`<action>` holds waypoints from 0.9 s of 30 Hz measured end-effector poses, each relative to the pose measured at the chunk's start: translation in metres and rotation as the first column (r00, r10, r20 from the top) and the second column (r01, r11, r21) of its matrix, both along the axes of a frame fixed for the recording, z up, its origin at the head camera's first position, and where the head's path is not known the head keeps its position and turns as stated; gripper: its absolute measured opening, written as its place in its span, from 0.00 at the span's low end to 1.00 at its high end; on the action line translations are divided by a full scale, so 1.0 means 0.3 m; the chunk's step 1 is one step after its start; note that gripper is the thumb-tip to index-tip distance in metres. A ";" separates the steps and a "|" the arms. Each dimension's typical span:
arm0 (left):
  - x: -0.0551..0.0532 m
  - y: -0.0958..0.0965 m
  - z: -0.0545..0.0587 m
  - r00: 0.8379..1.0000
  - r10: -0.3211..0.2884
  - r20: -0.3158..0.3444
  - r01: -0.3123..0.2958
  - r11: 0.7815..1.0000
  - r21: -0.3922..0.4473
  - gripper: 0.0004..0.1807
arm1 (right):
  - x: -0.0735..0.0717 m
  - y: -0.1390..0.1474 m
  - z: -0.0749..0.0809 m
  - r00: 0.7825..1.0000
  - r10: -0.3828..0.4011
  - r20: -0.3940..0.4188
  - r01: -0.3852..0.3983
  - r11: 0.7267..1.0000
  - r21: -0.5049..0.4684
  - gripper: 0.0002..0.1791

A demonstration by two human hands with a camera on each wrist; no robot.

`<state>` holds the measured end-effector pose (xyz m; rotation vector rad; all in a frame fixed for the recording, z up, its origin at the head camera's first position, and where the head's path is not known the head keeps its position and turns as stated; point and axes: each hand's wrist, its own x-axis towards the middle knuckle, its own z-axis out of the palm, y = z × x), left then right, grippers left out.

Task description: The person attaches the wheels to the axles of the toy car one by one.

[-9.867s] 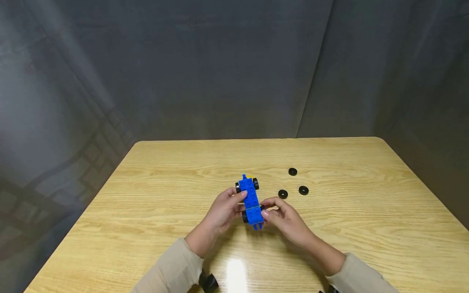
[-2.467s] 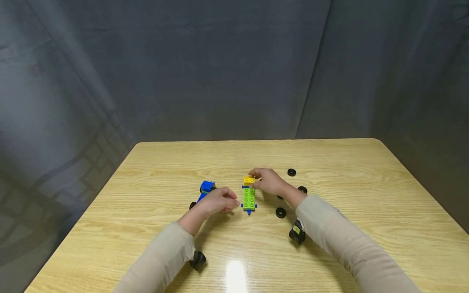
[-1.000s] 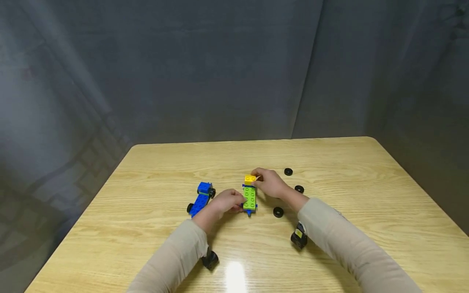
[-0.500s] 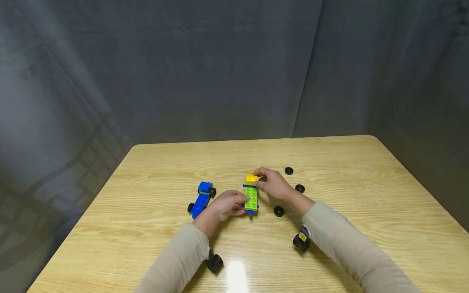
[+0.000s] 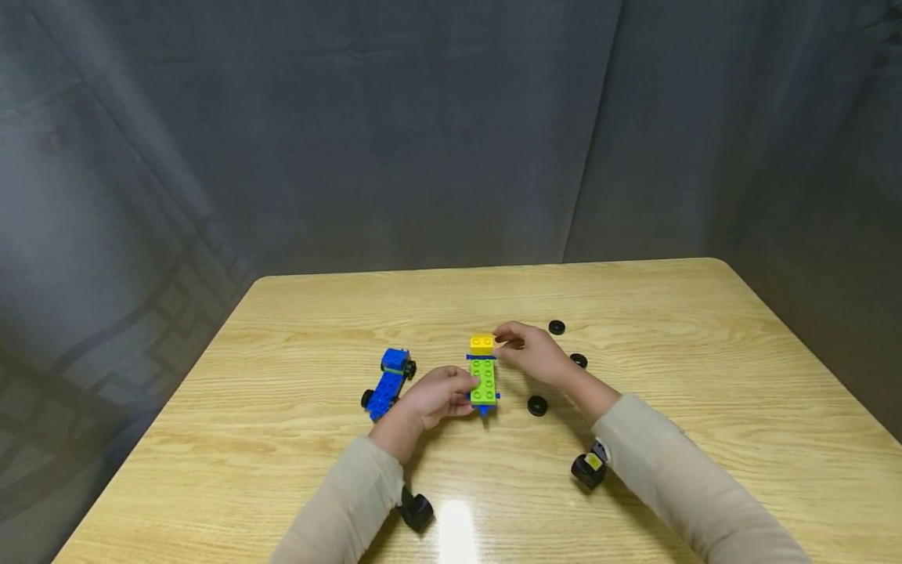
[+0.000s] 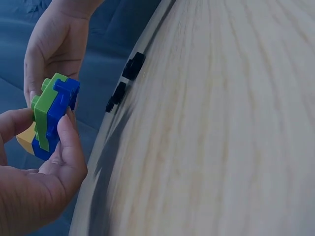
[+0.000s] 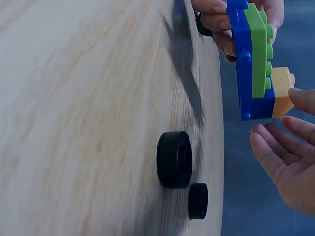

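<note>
My left hand (image 5: 438, 395) pinches a toy car base between thumb and fingers: a lime green studded plate (image 5: 483, 381) on a blue chassis (image 7: 246, 73) with bare axle stubs. Both wrist views show it raised off the table. At its far end sits a yellow brick (image 5: 482, 345). Beside that brick is my right hand (image 5: 539, 356), fingers spread; in the right wrist view a fingertip (image 7: 298, 96) is at the brick's edge, and whether it touches I cannot tell. The other fingers are apart from the car.
A blue toy car (image 5: 386, 392) with black wheels stands left of my left hand. To the right lie black wheels: one far back (image 5: 557, 327), one behind my right wrist (image 5: 579, 360), one nearer wheel (image 5: 538, 405). Dark cloth (image 5: 423, 157) hangs beyond the wooden table (image 5: 338, 305).
The blue car, held in both hands at first, now stands at left. My left hand has taken hold of the green-and-blue base. My right fingers have just loosened from the yellow brick, moving right.
</note>
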<state>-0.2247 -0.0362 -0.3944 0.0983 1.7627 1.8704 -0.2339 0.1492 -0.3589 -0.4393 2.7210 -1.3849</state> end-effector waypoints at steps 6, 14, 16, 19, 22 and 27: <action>0.010 -0.007 0.002 1.000 0.012 -0.008 -0.011 1.000 0.022 0.09 | 0.025 0.029 -0.002 1.000 -0.003 0.007 0.002 1.000 0.023 0.19; 0.017 -0.015 0.017 1.000 0.006 -0.025 -0.005 0.999 0.037 0.12 | 0.060 0.076 -0.015 0.999 0.045 0.009 -0.046 0.992 0.114 0.17; 0.020 -0.017 0.021 1.000 0.002 -0.028 -0.001 0.999 0.042 0.11 | 0.069 0.088 -0.019 0.998 0.056 0.014 -0.058 0.989 0.137 0.17; 0.024 -0.021 0.023 0.999 -0.007 -0.034 0.009 0.999 0.050 0.11 | 0.081 0.104 -0.024 0.997 0.060 0.039 -0.066 0.984 0.164 0.17; 0.028 -0.025 0.026 0.999 -0.015 -0.036 0.017 0.998 0.053 0.12 | 0.093 0.117 -0.028 0.995 0.062 0.076 -0.074 0.981 0.177 0.17; 0.034 -0.030 0.027 0.998 -0.031 -0.049 0.033 0.998 0.050 0.15 | 0.110 0.135 -0.031 0.988 0.088 0.126 -0.111 0.976 0.187 0.18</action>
